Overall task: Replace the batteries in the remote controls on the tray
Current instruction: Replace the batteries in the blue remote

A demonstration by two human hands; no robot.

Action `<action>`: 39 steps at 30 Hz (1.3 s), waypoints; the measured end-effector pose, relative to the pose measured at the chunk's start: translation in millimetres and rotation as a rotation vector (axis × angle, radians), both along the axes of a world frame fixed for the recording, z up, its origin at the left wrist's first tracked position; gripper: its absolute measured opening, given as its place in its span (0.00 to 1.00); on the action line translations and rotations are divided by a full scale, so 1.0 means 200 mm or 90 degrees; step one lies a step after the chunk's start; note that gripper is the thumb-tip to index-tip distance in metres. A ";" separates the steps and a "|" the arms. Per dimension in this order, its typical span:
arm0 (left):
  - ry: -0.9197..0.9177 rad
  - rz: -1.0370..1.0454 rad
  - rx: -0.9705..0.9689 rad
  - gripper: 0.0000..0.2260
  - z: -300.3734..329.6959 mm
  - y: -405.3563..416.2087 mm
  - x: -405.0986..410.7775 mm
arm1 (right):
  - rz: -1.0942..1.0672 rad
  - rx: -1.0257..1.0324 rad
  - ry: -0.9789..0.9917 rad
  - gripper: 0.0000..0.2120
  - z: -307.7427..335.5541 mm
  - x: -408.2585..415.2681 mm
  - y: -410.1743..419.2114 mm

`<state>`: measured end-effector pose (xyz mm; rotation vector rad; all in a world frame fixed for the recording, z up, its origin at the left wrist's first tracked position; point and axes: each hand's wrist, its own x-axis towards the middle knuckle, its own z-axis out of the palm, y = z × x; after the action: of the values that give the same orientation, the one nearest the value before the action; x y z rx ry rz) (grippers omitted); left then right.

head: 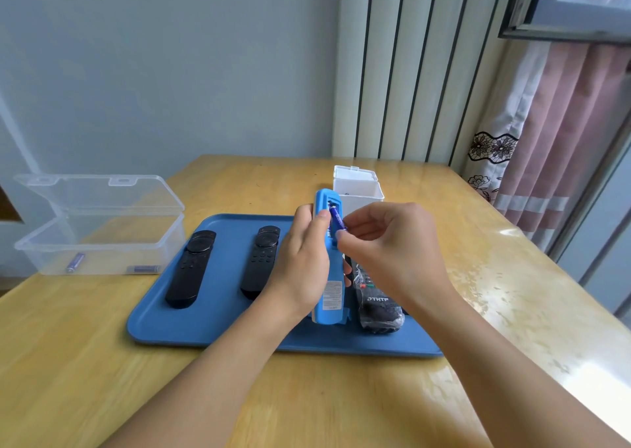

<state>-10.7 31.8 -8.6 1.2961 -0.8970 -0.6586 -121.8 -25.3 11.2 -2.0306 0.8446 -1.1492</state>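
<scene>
Head view: left hand [300, 259] grips the blue remote [329, 259] above the tray [218, 324], back up, long axis pointing away from the wearer. Right hand [386, 242] pinches a purple battery [336, 220], tilted, far end in the open bay. Likely risks: reversed polarity, or the battery springing out if released unseated.

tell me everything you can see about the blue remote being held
The blue remote control, in what looks like a soft rubbery sleeve, is held back-up above the blue plastic tray. The left hand grips its side. Its battery bay is open; the right hand pinches a purple battery there. A white label sits lower.
</scene>
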 end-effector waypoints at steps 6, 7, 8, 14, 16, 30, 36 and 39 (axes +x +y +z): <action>0.077 0.004 -0.028 0.13 -0.02 -0.03 0.02 | -0.009 0.043 -0.064 0.07 0.03 0.00 -0.02; 0.107 -0.008 -0.025 0.13 -0.02 -0.02 0.02 | 0.035 0.138 -0.115 0.06 0.05 -0.01 -0.04; 0.131 -0.024 -0.022 0.15 -0.02 -0.02 0.02 | 0.097 0.246 -0.175 0.05 0.06 -0.02 -0.05; 0.158 -0.070 -0.018 0.19 -0.01 -0.02 0.01 | 0.333 0.601 -0.394 0.10 0.09 -0.05 -0.07; 0.165 -0.075 -0.021 0.20 -0.01 -0.01 0.01 | 0.358 0.653 -0.430 0.12 0.10 -0.05 -0.07; 0.104 -0.173 -0.031 0.10 0.01 0.03 0.00 | 0.376 0.589 -0.293 0.07 0.08 -0.08 -0.11; 0.053 -0.177 -0.070 0.19 0.01 0.02 -0.01 | 0.324 0.499 -0.208 0.09 0.09 -0.11 -0.12; -0.061 -0.173 -0.037 0.24 0.01 0.04 0.00 | 0.251 0.389 -0.159 0.25 0.10 -0.09 -0.11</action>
<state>-10.2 39.5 -6.7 1.1713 -1.1751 -0.7803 -140.6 -46.5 31.1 -1.4276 0.5464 -0.7756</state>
